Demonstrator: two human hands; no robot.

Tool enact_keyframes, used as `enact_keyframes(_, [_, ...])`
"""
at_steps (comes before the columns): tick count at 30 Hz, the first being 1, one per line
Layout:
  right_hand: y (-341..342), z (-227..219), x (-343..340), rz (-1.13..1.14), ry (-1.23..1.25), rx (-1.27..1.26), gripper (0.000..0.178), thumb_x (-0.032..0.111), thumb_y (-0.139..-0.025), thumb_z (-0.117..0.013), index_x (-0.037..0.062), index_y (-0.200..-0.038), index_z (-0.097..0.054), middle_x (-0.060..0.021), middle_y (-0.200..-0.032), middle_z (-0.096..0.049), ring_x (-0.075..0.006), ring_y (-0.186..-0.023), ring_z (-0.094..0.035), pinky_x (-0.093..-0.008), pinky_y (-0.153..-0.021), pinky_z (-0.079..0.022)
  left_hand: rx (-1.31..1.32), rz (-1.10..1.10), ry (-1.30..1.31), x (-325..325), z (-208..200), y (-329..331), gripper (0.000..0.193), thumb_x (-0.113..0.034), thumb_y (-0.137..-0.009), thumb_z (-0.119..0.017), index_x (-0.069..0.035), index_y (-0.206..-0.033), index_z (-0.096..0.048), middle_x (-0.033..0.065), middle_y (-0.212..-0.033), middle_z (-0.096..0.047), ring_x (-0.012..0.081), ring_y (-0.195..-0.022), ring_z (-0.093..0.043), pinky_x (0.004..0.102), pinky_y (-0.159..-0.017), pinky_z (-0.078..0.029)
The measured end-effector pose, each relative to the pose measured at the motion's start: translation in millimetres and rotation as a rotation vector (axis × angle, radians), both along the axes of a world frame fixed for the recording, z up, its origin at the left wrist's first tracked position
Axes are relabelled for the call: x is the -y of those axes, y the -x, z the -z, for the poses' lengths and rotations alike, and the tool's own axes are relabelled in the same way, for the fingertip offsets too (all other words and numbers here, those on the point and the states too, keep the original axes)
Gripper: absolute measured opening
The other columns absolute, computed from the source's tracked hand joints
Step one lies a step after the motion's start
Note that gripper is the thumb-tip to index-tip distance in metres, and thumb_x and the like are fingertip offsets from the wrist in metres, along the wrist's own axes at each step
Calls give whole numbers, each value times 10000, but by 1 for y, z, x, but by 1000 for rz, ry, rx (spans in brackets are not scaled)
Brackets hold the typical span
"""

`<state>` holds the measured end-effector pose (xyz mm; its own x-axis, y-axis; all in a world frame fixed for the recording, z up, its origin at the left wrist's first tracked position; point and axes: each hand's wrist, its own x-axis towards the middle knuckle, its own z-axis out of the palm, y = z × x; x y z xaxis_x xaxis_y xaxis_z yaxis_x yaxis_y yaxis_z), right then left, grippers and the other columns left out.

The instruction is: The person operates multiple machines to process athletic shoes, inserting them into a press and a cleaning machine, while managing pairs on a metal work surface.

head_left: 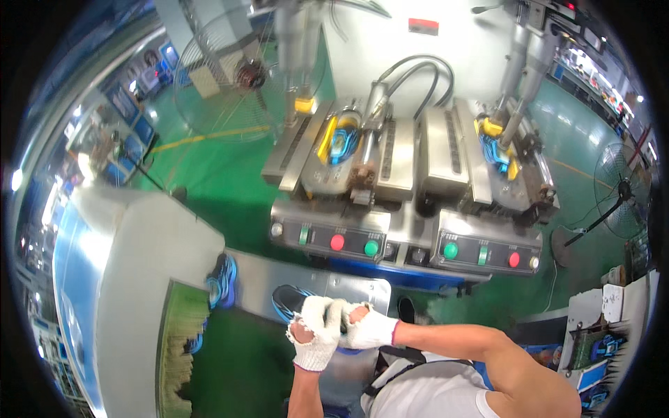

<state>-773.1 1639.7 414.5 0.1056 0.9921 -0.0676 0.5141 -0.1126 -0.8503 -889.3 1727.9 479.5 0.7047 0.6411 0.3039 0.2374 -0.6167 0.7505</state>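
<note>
Your left hand (315, 333) and right hand (367, 327), in white knit gloves, clasp together beside the dark blue-trimmed shoe (287, 299), apparently adjusting gloves; next, grip it firmly.

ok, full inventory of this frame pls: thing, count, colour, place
press machine: 1, grey metal, two stations, centre top
shoes on the stations: 2, blue and yellow, one per station
control panels: 2, grey, each with a red and a green button, machine front
black hoses: a few, above the machine
floor fans: 2, wire-guarded, top left and far right
steel table: 1, below the machine
blue shoe: 1, left edge of the table
dark shoe: 1, black and blue, at the hands
left hand: white worn glove, on the dark shoe
right hand: white worn glove, against the left hand
</note>
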Motion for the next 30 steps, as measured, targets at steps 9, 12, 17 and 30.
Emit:
enact_keyframes(9, [-185, -62, 123, 442, 252, -990, 669, 360, -789, -877, 23, -1313, -633, -69, -1100, -718, -163, -924, -657, -307, -839, -537, 173, 61, -238, -60, -85, -216, 448, -33, -914, -701, -6, -1341, -571, 142, -1218, -626, 215, -1030, -659, 347, -926, -541])
enact_keyframes(12, [-217, -80, 154, 600, 134, -1250, 703, 140, -803, -823, 15, -1430, -530, -78, -1230, -683, -155, -990, -657, -322, -861, -550, 38, -14, -6, -125, -56, -290, 525, -144, -902, -750, 11, -1362, -551, 189, -1288, -609, 270, -1126, -648, 373, -970, -533])
enact_keyframes(17, [-246, -84, 179, 820, -321, -1328, 779, 7, -772, -732, -25, -1491, -434, -132, -1292, -665, -237, -1117, -686, -408, -991, -565, -260, -73, -297, -221, 7, -405, 787, -398, -830, -799, 27, -1421, -501, 237, -1359, -589, 373, -1261, -582, 431, -1071, -463])
enact_keyframes(30, [-237, -35, 211, 1116, -208, -1270, 384, -25, -852, -719, 34, -1228, -663, -55, -1001, -704, -148, -890, -670, -321, -799, -571, -567, -239, -187, -298, 16, -479, 918, -527, -721, -851, 26, -1365, -504, 275, -1329, -619, 408, -1213, -626, 475, -1031, -494])
